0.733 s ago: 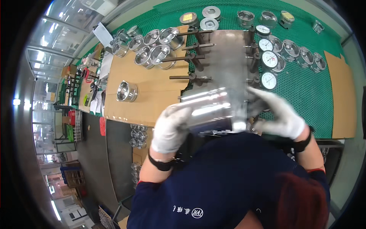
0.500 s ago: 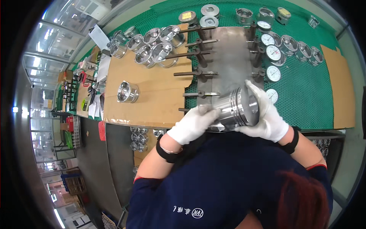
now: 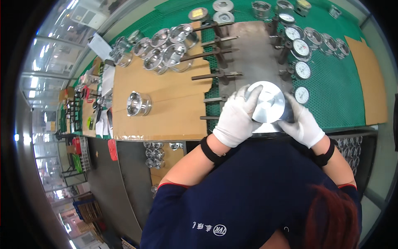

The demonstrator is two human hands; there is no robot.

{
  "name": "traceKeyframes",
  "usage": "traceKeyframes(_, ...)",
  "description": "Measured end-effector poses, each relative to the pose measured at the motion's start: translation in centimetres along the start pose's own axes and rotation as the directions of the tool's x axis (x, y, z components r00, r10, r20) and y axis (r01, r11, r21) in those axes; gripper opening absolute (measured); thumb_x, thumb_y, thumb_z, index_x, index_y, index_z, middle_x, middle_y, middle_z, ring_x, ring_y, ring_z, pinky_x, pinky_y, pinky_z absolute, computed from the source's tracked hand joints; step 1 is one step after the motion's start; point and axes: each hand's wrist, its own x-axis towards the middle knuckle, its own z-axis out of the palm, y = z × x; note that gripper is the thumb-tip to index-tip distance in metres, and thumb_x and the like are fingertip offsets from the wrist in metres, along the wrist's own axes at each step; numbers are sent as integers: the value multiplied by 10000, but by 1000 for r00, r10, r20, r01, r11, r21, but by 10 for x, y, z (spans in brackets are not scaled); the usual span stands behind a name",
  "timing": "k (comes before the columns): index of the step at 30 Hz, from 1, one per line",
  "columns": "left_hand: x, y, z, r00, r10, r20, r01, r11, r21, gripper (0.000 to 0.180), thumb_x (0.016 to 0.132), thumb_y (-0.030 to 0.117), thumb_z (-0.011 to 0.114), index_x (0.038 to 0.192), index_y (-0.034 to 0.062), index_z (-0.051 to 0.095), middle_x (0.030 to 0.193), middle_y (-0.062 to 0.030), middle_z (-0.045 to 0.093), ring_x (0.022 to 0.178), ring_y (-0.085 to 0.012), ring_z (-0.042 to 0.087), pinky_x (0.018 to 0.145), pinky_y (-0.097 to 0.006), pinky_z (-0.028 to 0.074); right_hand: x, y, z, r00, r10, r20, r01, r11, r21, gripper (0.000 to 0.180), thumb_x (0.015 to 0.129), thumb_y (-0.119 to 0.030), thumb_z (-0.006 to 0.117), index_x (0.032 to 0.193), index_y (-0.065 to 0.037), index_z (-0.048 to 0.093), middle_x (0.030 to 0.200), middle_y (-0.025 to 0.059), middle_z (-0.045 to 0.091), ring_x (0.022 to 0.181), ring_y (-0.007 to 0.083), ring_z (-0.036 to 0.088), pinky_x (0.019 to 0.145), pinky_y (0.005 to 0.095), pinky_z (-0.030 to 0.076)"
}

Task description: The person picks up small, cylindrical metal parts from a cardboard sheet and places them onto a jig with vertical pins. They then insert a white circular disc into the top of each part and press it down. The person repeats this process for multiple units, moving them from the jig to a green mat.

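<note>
Gripping the round, shiny metal piston [image 3: 267, 102] from both sides, your white-gloved left hand [image 3: 237, 117] and white-gloved right hand [image 3: 302, 125] are clamped on it, fingers curled round its wall, its flat crown facing up at you. You hold it over the grey steel gauge plate [image 3: 253, 50] on the green-meshed table [image 3: 344, 89], beside white-faced dial gauges [image 3: 302, 47]. On the brown cardboard sheet [image 3: 166, 103] lies one loose piston [image 3: 139, 103]; more bare pistons [image 3: 166, 47] cluster at its far edge.
</note>
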Motion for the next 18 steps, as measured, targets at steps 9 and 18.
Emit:
traceKeyframes(9,20,-11,11,999,-4,-39,1,996,-91,973,665,237,901,1480,68,398,1360,-311,502,1188,-477,549,995,-504,485,-9,21,20,929,306,207,-367,715,595,913,928,-90,674,1620,-17,83,1154,154,605,797,178,696,634,297,611)
traceKeyframes(18,22,-14,12,999,14,-44,-19,994,-111,982,662,220,903,1487,60,396,1388,-303,493,1231,-480,529,1021,-499,479,-9,23,21,935,292,201,-353,723,594,931,910,-114,689,1620,-23,94,1178,175,571,780,182,689,604,300,611)
